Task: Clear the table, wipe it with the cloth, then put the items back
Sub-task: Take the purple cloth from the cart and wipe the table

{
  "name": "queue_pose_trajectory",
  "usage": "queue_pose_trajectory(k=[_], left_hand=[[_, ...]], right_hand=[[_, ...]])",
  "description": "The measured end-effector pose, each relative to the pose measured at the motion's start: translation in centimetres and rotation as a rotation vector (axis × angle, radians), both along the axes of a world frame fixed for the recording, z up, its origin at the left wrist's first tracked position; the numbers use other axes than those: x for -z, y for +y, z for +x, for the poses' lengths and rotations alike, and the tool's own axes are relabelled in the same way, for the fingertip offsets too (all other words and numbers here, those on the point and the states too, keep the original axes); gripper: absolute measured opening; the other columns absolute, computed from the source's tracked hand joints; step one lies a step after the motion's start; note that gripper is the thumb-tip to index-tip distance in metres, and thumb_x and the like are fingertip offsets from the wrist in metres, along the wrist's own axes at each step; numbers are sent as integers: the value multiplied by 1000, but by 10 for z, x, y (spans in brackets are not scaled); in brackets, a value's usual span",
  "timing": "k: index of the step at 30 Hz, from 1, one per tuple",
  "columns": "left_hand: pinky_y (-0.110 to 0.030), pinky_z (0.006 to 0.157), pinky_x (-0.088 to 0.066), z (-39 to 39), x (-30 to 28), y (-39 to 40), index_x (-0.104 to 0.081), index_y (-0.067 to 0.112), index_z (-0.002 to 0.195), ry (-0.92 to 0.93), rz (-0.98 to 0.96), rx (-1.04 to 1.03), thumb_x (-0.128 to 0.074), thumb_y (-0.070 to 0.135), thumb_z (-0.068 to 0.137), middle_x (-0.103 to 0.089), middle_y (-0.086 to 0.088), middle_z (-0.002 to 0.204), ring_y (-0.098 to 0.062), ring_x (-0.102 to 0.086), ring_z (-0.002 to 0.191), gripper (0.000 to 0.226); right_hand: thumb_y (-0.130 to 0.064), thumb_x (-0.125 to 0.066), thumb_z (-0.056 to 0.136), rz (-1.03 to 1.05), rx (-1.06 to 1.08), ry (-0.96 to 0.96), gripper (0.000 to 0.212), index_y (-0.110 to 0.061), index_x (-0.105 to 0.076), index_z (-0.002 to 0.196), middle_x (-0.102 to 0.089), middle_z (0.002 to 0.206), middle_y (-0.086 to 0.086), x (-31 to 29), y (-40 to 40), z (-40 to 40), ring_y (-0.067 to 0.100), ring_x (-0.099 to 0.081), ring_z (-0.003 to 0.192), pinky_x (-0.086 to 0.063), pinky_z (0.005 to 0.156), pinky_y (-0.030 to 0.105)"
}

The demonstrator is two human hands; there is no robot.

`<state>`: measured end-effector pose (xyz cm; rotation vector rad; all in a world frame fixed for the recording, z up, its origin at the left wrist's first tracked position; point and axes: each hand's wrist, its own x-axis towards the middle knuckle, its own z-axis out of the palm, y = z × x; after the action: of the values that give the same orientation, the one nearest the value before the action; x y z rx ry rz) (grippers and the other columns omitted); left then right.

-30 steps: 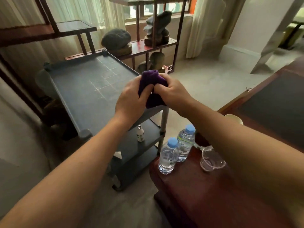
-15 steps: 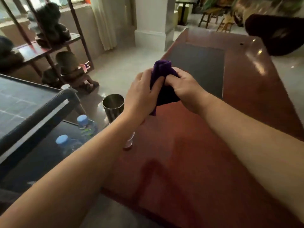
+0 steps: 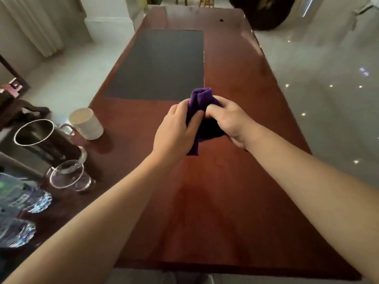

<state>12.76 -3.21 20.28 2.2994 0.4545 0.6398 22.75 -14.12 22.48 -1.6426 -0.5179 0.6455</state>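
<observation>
Cloth [image 3: 202,111], purple and soft, sat bunched between both hands above the middle of the table [image 3: 235,201]. Left hand [image 3: 174,132] curled around its near side, right hand [image 3: 229,119] pinched its far folds; a loose corner hung down. Beneath them lay glossy red-brown wood with a dark matte mat [image 3: 160,64] farther off. At left stood a white cup [image 3: 87,124], a steel cylinder [image 3: 43,140], an apparently empty clear glass [image 3: 69,177] and two plastic bottles [image 3: 22,199].
</observation>
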Motion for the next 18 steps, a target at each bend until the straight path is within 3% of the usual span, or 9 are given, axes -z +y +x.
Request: queue_pose_trajectory(k=[3,6,10,13,18], left_hand=[[-27,80,-37,-7,27,-10,-48,30,134,25,-8,68,-42,51,95,-56,9,128,-6,-50,113,44],[-24,92,-36,-28,70,-15,-48,23,137,88,55,114,-43,57,90,-56,6,134,-10,-46,123,58],[-46,117,-23,-74,141,-19,-36,22,149,445,278,105,-29,77,87,-38,-5,155,-26,-26,146,83],[-58,116,-12,-101,184,-22,-21,29,155,716,384,47,-19,85,80,-20,-8,162,-30,-7,151,93],[-63,114,-9,-119,216,-25,-25,30,155,813,367,-10,-12,84,79,-17,-11,163,-33,-7,151,94]], right_hand=[[-19,-53,70,-7,29,72,21,-20,-67,86,-66,79,-2,19,-23,0,16,-62,78,-53,79,39],[-18,-56,69,51,105,229,21,-26,-67,85,-68,88,4,50,-49,0,23,-62,88,-49,90,46],[-15,-57,70,171,186,444,27,-25,-69,92,-68,99,8,93,-90,-2,23,-64,95,-52,88,44],[-15,-55,75,257,280,546,38,-22,-66,110,-68,111,10,124,-124,-5,23,-66,103,-55,83,39],[-13,-46,87,342,509,650,43,-15,-55,129,-65,122,14,159,-173,-16,26,-65,109,-54,89,44]])
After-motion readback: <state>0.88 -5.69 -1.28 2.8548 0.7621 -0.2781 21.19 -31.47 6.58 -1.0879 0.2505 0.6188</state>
